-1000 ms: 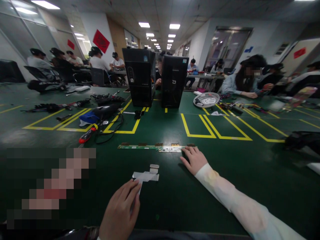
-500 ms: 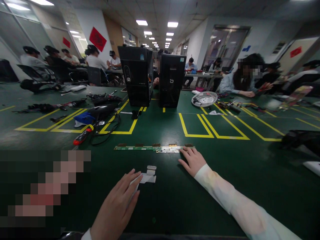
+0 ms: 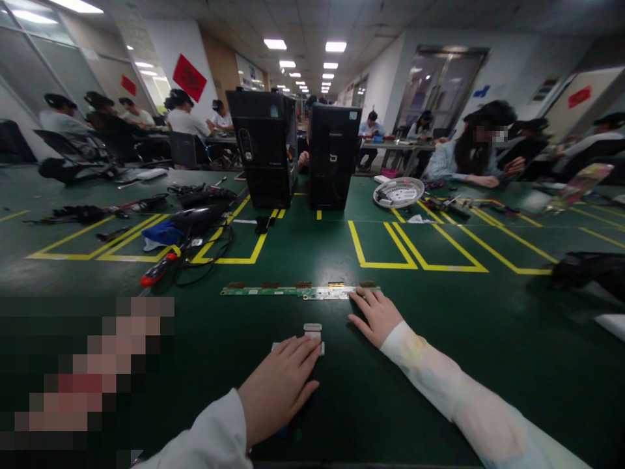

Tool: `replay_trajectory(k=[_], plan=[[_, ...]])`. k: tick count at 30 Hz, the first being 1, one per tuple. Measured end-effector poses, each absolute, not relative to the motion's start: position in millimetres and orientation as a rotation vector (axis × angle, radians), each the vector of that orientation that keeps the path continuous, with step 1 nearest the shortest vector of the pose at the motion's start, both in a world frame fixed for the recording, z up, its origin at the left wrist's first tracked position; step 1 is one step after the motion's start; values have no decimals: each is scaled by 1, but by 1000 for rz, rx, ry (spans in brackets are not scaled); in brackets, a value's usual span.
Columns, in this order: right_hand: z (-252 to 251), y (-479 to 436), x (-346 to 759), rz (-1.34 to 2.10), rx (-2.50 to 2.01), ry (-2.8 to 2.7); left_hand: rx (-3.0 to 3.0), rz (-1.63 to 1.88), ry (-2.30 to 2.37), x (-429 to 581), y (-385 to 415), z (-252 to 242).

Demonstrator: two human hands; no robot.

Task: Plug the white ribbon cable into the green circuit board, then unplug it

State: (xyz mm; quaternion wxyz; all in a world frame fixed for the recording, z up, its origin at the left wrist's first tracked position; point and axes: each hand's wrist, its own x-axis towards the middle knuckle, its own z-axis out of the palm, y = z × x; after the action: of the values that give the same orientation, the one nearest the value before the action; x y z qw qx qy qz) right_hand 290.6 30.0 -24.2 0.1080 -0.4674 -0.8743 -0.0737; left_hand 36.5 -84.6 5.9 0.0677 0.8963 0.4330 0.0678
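Observation:
A long, narrow green circuit board (image 3: 263, 291) lies crosswise on the dark green table, with several brownish tabs along its far edge. My right hand (image 3: 375, 314) rests its fingertips on the board's right end, fingers spread. Nearer to me, my left hand (image 3: 283, 384) lies palm down, fingers stretched out, over a white flat ribbon cable (image 3: 312, 329). The cable's connector end sticks out beyond the fingertips, while much of the rest is hidden beneath the hand.
Two black computer towers (image 3: 334, 156) stand at the back. To the left are a red-and-black screwdriver (image 3: 159, 270), a blue-and-black tool and loose cables. A round white basket (image 3: 398, 193) sits at the back right. A blurred-out patch covers the lower left. People sit at tables beyond.
My left hand has moved right and forward, and the ribbon cable has shifted right with it. The right hand and the circuit board stay in place.

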Motion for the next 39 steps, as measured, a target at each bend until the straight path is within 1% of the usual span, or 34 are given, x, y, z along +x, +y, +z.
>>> replay_trajectory(k=[8,17,24,39], plan=[[-23,30,294,-207,-1323,-2593,2697,420,1224,64,-48,-2],[-20,32,293,-166,-1272,-2546,2660,481,1222,69,-31,-2],[-33,48,297,30,-923,-2606,2634,434,1273,69,-37,-6],[-33,40,298,73,-951,-2617,2597,358,1356,74,-37,-10]])
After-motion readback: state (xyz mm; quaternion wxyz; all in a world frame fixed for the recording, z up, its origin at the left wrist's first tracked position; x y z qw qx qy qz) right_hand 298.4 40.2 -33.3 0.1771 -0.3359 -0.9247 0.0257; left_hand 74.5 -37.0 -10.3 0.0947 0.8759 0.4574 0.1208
